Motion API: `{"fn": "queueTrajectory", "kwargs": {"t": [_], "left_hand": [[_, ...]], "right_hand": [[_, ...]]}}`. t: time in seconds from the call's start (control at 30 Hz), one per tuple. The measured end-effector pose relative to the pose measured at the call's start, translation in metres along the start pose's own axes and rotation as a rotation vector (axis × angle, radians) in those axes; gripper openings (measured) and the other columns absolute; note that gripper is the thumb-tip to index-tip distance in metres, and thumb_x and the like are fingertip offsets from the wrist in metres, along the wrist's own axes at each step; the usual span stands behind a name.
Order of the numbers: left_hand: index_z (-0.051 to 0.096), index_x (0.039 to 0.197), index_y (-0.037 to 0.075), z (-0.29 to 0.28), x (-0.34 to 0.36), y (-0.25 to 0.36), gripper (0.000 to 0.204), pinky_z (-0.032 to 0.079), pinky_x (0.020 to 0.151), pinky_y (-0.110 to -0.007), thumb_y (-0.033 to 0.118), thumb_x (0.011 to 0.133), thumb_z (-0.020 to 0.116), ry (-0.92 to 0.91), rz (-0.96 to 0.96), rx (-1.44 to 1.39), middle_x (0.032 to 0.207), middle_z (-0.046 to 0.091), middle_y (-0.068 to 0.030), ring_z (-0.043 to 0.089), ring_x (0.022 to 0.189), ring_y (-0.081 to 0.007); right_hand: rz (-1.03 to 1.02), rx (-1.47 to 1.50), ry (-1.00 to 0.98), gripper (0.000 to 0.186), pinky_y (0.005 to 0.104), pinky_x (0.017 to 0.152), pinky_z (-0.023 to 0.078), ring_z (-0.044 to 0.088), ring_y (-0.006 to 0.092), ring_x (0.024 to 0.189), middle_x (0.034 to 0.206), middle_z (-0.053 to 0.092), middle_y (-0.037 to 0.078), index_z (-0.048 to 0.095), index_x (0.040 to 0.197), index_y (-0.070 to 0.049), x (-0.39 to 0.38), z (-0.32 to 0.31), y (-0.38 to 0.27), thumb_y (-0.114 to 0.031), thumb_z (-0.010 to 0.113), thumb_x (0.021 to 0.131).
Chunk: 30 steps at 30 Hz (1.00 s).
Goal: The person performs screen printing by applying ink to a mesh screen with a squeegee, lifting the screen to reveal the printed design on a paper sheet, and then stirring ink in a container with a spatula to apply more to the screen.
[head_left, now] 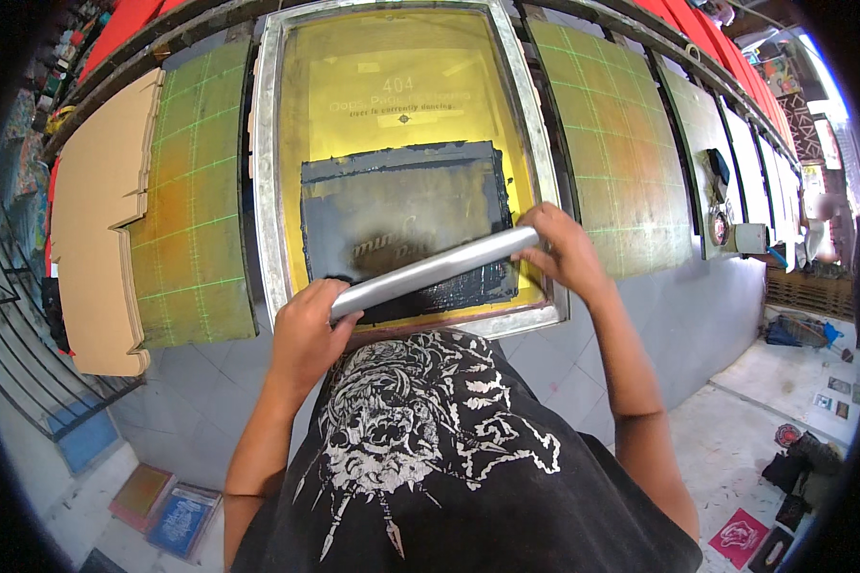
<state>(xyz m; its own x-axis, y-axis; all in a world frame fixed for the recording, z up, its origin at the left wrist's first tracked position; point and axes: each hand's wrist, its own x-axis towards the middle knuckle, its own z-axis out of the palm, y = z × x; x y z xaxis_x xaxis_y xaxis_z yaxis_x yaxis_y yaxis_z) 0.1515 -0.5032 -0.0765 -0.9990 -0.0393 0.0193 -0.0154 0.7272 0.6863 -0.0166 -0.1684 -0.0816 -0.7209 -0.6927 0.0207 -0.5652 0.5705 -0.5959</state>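
- While the left hand (306, 329) is wrapping its fingers round the 8 o'clock end of the silver bar (435, 272), the right hand (562, 250) is pinching the 2 o'clock end between thumb and fingers.
- The bar is slanting across the near part of the yellow screen (392, 53), at 12 o'clock from the wearer; its lower edge is hiding, so I cannot tell whether it is touching the mesh.
- Uneven pressure could be leaving streaks, the slant and differing grips being the likely cause.
- Wet-looking black ink (468, 294) is shining below the bar, toward 6 o'clock; a low wrist could be picking it up and smearing it.
- The black shirt (401, 430) is hanging close to the near rim, so leaning in could be rubbing cloth against ink.
- As the nearest thing to a container, the metal frame (267, 172) is bordering the mesh and enclosing the dark ink patch (327, 224), with specks lying beyond its 2 o'clock edge.
- A pale cup (751, 239) is sitting near 3 o'clock; its contents are not showing.
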Motion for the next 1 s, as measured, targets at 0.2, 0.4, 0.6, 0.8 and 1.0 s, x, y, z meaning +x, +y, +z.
{"fn": "queueTrajectory", "kwargs": {"t": [0.2, 0.4, 0.6, 0.8, 1.0], "left_hand": [[0.062, 0.095, 0.003, 0.012, 0.016, 0.001, 0.029, 0.051, 0.069, -0.044, 0.009, 0.074, 0.080, 0.094, -0.097, 0.000, 0.089, 0.066, -0.0168, 0.065, 0.081, -0.0388], [0.061, 0.094, 0.002, 0.006, 0.036, -0.011, 0.030, 0.050, 0.071, -0.047, 0.013, 0.073, 0.080, 0.170, -0.240, 0.029, 0.087, 0.065, -0.0200, 0.063, 0.082, -0.0422], [0.063, 0.096, 0.001, -0.016, 0.080, -0.048, 0.032, 0.050, 0.073, -0.046, 0.013, 0.073, 0.080, 0.198, -0.181, 0.063, 0.090, 0.066, -0.0224, 0.064, 0.084, -0.0426], [0.063, 0.096, 0.001, -0.032, 0.095, -0.039, 0.031, 0.051, 0.075, -0.041, 0.010, 0.073, 0.080, 0.200, -0.083, 0.022, 0.093, 0.068, -0.0204, 0.066, 0.086, -0.0382], [0.064, 0.100, 0.001, -0.029, 0.085, -0.036, 0.032, 0.051, 0.076, -0.040, 0.009, 0.074, 0.080, 0.173, -0.030, 0.059, 0.096, 0.068, -0.0180, 0.066, 0.088, -0.0367]], "right_hand": [[-0.123, -0.043, -0.136, 0.045, 0.0439, 0.085, 0.048, 0.059, 0.0380, 0.099, 0.103, 0.058, 0.015, 0.058, 0.113, -0.005, 0.072, -0.018, 0.034, -0.015, 0.079, 0.075], [-0.284, -0.024, -0.199, 0.047, 0.0441, 0.088, 0.048, 0.060, 0.0374, 0.103, 0.107, 0.061, 0.016, 0.058, 0.116, -0.005, 0.157, -0.016, 0.044, -0.013, 0.079, 0.075], [-0.298, 0.020, -0.148, 0.046, 0.0420, 0.085, 0.049, 0.061, 0.0365, 0.099, 0.102, 0.063, 0.017, 0.060, 0.113, -0.004, 0.193, -0.014, 0.052, -0.016, 0.081, 0.074], [-0.159, -0.028, 0.054, 0.044, 0.0416, 0.080, 0.049, 0.061, 0.0342, 0.092, 0.097, 0.062, 0.014, 0.061, 0.108, -0.003, 0.135, -0.015, 0.036, -0.014, 0.083, 0.072], [-0.123, -0.016, 0.180, 0.040, 0.0390, 0.077, 0.049, 0.061, 0.0328, 0.089, 0.095, 0.060, 0.014, 0.060, 0.104, -0.003, 0.095, -0.007, 0.017, -0.007, 0.082, 0.071]]}}
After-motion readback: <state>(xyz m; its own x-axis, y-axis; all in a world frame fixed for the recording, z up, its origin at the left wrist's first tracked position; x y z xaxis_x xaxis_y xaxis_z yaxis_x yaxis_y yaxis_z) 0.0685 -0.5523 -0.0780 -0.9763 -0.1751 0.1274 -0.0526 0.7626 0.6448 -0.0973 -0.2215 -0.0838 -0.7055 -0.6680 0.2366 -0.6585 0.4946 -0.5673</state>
